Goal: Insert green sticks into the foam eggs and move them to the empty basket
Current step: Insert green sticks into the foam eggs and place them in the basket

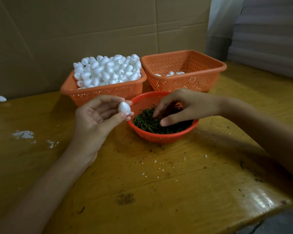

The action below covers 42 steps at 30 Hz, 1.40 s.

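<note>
Orange basket [108,96] of foam eggs [107,71] — red bowl [161,137] of green sticks [147,124].

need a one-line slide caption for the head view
The left hand pinches a foam egg while the right hand reaches into the bowl of green sticks.

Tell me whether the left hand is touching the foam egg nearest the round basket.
Touching. The head view shows the left hand pinching the foam egg between thumb and fingertips, with no gap.
</note>
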Motion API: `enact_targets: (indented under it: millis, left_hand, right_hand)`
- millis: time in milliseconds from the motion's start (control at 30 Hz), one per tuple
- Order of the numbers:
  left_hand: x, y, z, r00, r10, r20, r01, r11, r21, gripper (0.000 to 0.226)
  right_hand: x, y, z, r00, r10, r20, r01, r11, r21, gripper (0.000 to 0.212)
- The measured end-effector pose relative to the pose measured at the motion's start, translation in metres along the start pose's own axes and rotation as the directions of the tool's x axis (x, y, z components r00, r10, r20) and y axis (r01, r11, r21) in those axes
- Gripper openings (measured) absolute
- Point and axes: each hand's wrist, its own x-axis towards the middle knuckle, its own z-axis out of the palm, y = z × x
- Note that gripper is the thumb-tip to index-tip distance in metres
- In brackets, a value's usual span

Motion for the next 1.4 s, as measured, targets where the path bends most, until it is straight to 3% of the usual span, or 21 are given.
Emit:
enact_targets:
  millis: [700,1167,1400]
  left_hand:
    - [-0.001,0.007,0.006,0.994,-0.094,-0.064,0.089,0.992,-0.086,0.029]
    - [-0.001,0.005,0.006,0.984,-0.160,-0.084,0.144,0.975,-0.169,0.018]
    - [-0.002,0.006,0.007,0.976,-0.194,-0.101,0.168,0.960,-0.223,0.019]
  right_hand:
    - [0.004,0.006,0.008,0.958,-0.063,-0.280,0.120,0.974,0.191,0.020]
    - [0.004,0.003,0.010,0.951,-0.054,-0.306,0.121,0.971,0.206,0.024]
    - [0.004,0.002,0.010,0.941,-0.026,-0.338,0.113,0.964,0.240,0.016]
